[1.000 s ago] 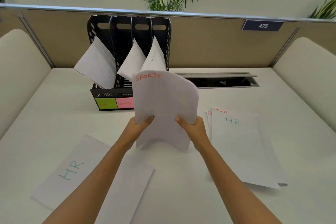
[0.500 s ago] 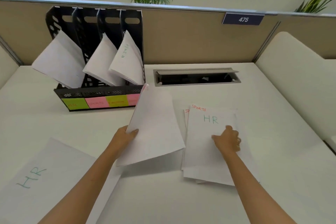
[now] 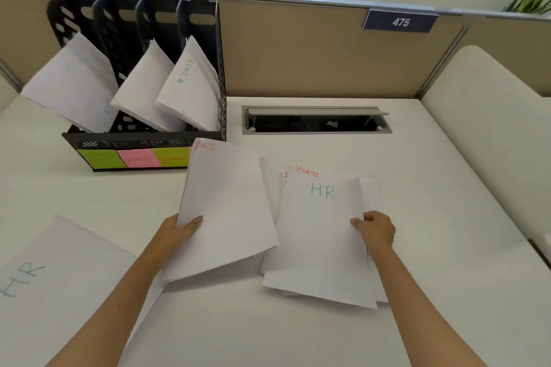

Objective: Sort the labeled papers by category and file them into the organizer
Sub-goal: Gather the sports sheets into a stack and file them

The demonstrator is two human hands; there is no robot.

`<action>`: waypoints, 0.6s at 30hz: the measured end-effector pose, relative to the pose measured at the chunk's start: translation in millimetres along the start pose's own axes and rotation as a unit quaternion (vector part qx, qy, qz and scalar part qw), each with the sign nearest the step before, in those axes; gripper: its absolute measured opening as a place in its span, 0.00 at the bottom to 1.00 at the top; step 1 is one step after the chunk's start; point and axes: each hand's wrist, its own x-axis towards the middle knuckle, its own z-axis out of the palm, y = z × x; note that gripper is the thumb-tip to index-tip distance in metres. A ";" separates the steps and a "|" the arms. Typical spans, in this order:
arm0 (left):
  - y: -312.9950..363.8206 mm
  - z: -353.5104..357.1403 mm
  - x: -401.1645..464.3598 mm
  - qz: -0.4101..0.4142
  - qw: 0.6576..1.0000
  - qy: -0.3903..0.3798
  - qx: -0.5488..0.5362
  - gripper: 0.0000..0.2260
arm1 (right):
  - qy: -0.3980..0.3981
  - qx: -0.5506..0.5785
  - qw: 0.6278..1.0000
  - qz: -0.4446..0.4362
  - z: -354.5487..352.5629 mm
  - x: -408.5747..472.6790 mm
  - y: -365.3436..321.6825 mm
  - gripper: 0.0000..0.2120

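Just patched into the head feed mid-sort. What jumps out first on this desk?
The two hands at centre: the left hand holds a SPORTS sheaf tilted up off the desk, while the right hand pinches the edge of the HR sheet topping a loose pile. Behind, at the back left, the black organizer already has papers leaning out of three slots, with green and pink labels along its front. Another HR sheet lies at the near left.
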 end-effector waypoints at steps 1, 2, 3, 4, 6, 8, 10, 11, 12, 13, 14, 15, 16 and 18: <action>-0.2 -1.2 0.2 -0.003 1.000 -0.003 -0.015 0.18 | 0.001 0.025 1.000 -0.018 -0.9 0.7 -0.5 0.06; 0.0 -2.7 0.4 -0.005 1.000 -0.006 -0.030 0.19 | 0.002 0.052 0.998 -0.038 -1.8 1.4 -2.0 0.05; 1.1 -4.7 0.2 -0.006 0.999 -0.011 -0.042 0.20 | 0.001 0.077 0.995 -0.060 -3.0 1.3 -3.8 0.05; 2.5 -6.3 -0.1 -0.006 0.999 -0.013 -0.052 0.21 | -0.003 0.094 0.992 -0.083 -4.0 1.3 -6.3 0.05; 7.6 -9.3 -0.4 -0.003 0.998 -0.016 -0.068 0.22 | -0.019 0.106 0.987 -0.120 -4.5 1.0 -12.4 0.05; 15.3 -11.0 0.2 0.004 0.997 -0.019 -0.079 0.23 | -0.046 0.097 0.984 -0.141 1.4 -1.5 -19.4 0.05; 24.9 -8.9 0.8 0.014 0.996 -0.025 -0.087 0.22 | -0.083 0.080 0.981 -0.153 14.5 -8.5 -26.7 0.05; 30.0 -6.5 0.4 0.021 0.995 -0.031 -0.090 0.21 | -0.105 0.073 0.979 -0.158 22.5 -14.5 -30.7 0.05; 34.6 -2.4 -0.1 0.027 0.995 -0.035 -0.089 0.19 | -0.131 0.067 0.975 -0.165 31.0 -21.5 -34.5 0.05; 38.5 2.2 -1.2 0.031 0.995 -0.041 -0.085 0.18 | -0.160 0.059 0.970 -0.176 40.0 -28.9 -37.6 0.06; 41.1 7.4 -2.3 0.034 0.995 -0.048 -0.079 0.17 | -0.190 0.051 0.962 -0.188 49.0 -36.4 -40.0 0.08; 41.7 13.2 -2.9 0.034 0.995 -0.056 -0.072 0.16 | -0.219 0.043 0.954 -0.199 56.9 -43.6 -41.8 0.09; 40.5 19.3 -2.7 0.029 0.995 -0.063 -0.066 0.15 | -0.245 0.038 0.947 -0.204 63.5 -50.2 -43.6 0.10; 33.8 30.8 -2.7 0.011 0.996 -0.071 -0.053 0.11 | -0.277 0.042 0.938 -0.204 71.4 -59.0 -46.2 0.10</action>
